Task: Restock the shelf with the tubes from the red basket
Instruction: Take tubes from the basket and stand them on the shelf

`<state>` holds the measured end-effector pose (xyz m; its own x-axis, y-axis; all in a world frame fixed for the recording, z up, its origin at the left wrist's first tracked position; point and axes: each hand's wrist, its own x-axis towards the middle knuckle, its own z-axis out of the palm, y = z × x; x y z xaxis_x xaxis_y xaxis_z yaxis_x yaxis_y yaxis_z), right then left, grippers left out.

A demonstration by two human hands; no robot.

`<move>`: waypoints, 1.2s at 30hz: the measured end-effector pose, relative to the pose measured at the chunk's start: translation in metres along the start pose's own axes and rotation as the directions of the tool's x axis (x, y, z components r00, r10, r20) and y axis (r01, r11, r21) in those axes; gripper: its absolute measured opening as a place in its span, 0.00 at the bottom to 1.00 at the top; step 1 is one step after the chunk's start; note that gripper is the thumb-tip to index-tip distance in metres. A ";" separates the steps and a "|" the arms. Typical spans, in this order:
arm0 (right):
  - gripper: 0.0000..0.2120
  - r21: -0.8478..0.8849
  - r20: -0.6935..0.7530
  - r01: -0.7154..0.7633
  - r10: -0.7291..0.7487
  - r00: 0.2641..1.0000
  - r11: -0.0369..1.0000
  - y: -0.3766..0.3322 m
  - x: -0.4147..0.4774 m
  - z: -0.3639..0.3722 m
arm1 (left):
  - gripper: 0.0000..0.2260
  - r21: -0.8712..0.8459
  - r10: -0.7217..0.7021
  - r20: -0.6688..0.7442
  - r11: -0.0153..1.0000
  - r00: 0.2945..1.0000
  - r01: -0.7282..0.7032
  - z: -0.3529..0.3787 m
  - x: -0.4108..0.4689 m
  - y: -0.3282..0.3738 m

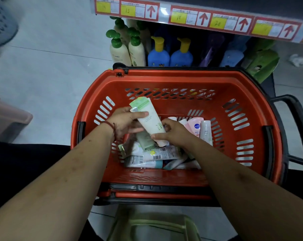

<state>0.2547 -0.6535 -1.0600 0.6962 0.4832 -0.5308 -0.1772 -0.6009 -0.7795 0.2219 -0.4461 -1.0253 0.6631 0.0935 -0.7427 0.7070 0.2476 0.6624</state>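
Left hand, red cord at wrist: thumb on top, fingers beneath, clamped on crimped end of white-and-green soft plastic tube. Tube held tilted, above pile inside red slotted plastic basket. Right hand pinches tube's cap end, it seems; view crowded there. Tube likely light, squashy mid-body, glossy skin maybe slick: best held at stiff cap shoulder or crimp, not belly. Loose white and pink tubes lie beneath. Yellow-tagged shelf edge beyond basket.
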 end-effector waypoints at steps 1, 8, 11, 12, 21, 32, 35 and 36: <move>0.21 0.028 -0.005 -0.009 0.009 1.000 1.000 -0.002 -0.001 0.001 | 0.19 -0.002 -0.026 0.050 1.000 0.998 0.026 0.002 -0.001 -0.004; 0.17 0.313 0.053 -0.087 0.074 0.996 0.946 -0.006 -0.008 -0.004 | 0.18 -0.029 -0.020 0.121 0.999 0.992 0.024 0.004 0.004 -0.020; 0.13 0.400 0.032 -0.074 0.067 0.997 0.914 -0.002 -0.004 -0.009 | 0.19 -0.011 -0.020 0.135 1.000 0.991 0.022 0.001 0.005 -0.019; 0.13 0.447 0.036 -0.068 0.058 0.998 0.892 -0.002 -0.002 -0.011 | 0.19 -0.009 -0.029 0.140 0.999 0.990 0.031 0.001 0.004 -0.019; 0.13 0.543 0.007 -0.031 0.033 0.999 0.839 -0.015 -0.023 -0.018 | 0.15 -0.064 0.012 0.139 0.998 0.990 -0.003 0.008 -0.026 -0.015; 0.13 0.499 -0.148 0.178 -0.119 0.982 0.848 -0.099 -0.092 -0.053 | 0.21 -0.117 0.308 0.209 0.950 0.928 -0.289 0.024 -0.108 0.044; 0.14 0.471 -0.207 0.268 -0.190 0.960 0.841 -0.132 -0.111 -0.073 | 0.20 -0.140 0.401 0.215 0.915 0.891 -0.378 0.034 -0.131 0.071; 0.14 0.464 -0.227 0.293 -0.207 0.952 0.836 -0.143 -0.117 -0.078 | 0.19 -0.143 0.426 0.204 0.904 0.882 -0.403 0.037 -0.139 0.080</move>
<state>0.2529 -0.6741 -0.8604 0.8569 0.4403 -0.2680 -0.2671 -0.0655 -0.9614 0.1955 -0.4750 -0.8650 0.9356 -0.0087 -0.3530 0.3365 0.3241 0.8841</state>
